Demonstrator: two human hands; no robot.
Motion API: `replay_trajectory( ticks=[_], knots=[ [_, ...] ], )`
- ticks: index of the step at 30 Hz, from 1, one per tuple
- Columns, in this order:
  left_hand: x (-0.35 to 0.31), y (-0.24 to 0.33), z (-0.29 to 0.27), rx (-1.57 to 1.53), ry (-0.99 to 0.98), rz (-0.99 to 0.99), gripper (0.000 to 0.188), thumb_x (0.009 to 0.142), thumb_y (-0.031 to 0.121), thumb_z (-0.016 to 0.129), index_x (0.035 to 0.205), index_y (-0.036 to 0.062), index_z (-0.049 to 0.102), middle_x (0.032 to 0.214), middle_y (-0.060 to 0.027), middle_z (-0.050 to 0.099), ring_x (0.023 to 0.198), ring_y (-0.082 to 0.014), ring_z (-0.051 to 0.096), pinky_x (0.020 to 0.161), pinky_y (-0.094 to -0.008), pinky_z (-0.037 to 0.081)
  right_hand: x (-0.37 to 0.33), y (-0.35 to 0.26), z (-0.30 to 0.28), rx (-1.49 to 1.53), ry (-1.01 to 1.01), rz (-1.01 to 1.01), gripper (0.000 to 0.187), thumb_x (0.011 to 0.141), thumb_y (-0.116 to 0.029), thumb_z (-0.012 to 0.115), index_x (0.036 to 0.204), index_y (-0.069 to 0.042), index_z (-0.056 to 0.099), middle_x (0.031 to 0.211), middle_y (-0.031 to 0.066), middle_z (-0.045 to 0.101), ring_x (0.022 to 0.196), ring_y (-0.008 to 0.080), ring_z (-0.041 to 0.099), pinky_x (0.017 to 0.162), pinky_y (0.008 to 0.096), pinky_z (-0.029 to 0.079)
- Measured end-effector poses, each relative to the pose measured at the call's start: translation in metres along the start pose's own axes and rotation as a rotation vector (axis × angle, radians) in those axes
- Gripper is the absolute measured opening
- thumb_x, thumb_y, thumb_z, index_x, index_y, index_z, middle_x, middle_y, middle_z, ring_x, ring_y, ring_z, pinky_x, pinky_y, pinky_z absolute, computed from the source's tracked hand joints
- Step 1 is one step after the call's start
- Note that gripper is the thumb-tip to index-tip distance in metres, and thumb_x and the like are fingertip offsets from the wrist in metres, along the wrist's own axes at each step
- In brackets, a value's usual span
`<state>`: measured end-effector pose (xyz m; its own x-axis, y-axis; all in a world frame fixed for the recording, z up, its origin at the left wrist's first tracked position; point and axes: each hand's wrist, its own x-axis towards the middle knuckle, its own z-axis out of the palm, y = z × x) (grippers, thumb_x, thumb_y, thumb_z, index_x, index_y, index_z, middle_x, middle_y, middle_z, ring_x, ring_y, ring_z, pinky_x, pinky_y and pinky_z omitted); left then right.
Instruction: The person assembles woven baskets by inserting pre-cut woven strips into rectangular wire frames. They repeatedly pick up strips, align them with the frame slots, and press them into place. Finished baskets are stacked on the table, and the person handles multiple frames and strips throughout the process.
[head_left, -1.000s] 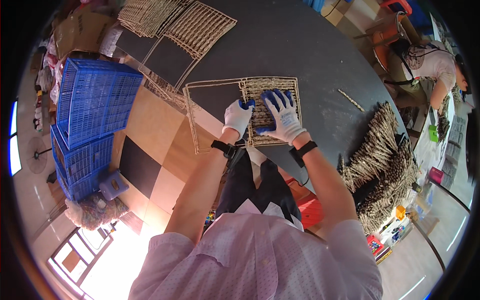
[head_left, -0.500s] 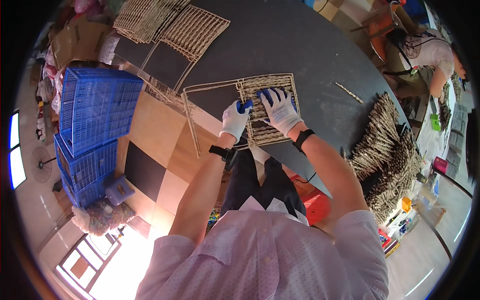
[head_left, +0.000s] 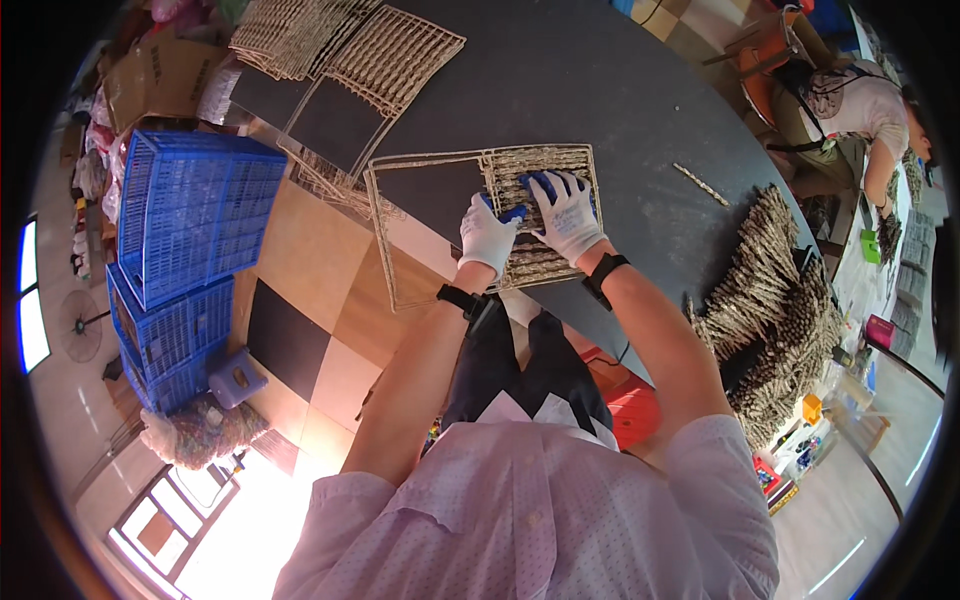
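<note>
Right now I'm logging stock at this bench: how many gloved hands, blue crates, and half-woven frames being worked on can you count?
Gloved hands: 2, left hand and right hand
Blue crates: 3 stacked, top blue crate
Half-woven wire frame under the hands: 1
Total: 6
Finished woven panels farther up the table overlap too much to count.

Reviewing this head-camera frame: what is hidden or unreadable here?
- Head view: woven panel partly covered by the left hand and right hand.
- Whether the fingers grip a strand: too small to tell.
- Stack of woven panels: cut by the top rim.
</note>
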<state>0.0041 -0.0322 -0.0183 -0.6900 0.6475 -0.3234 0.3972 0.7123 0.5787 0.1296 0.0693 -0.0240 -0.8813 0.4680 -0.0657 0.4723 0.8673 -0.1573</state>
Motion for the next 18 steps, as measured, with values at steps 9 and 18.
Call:
replay_trajectory(
  ticks=[9, 18],
  knots=[
    [0.013, -0.002, -0.008, -0.628, -0.172, -0.256, 0.040, 0.076, 0.028, 0.076, 0.097, -0.0013, 0.061, 0.090, -0.0158, 0.067, 0.082, -0.0300, 0.065, 0.077, -0.0387, 0.051, -0.001, 0.003, 0.002, -0.003, 0.029, -0.002, 0.086, 0.070, -0.046, 0.077, 0.140, -0.015, 0.038, 0.134, 0.0092, 0.044, 0.123, 0.0296, 0.040, 0.102, 0.0521, 0.031],
    [0.001, 0.009, -0.002, 0.195, 0.115, 0.006, 0.043, 0.081, 0.039, 0.069, 0.102, 0.0025, 0.060, 0.096, -0.0151, 0.067, 0.096, -0.0318, 0.064, 0.082, -0.0428, 0.050, -0.001, 0.004, 0.000, 0.029, 0.025, 0.018, 0.083, 0.073, -0.046, 0.075, 0.140, -0.015, 0.038, 0.136, 0.0098, 0.043, 0.125, 0.0303, 0.039, 0.103, 0.0518, 0.030]
  ],
)
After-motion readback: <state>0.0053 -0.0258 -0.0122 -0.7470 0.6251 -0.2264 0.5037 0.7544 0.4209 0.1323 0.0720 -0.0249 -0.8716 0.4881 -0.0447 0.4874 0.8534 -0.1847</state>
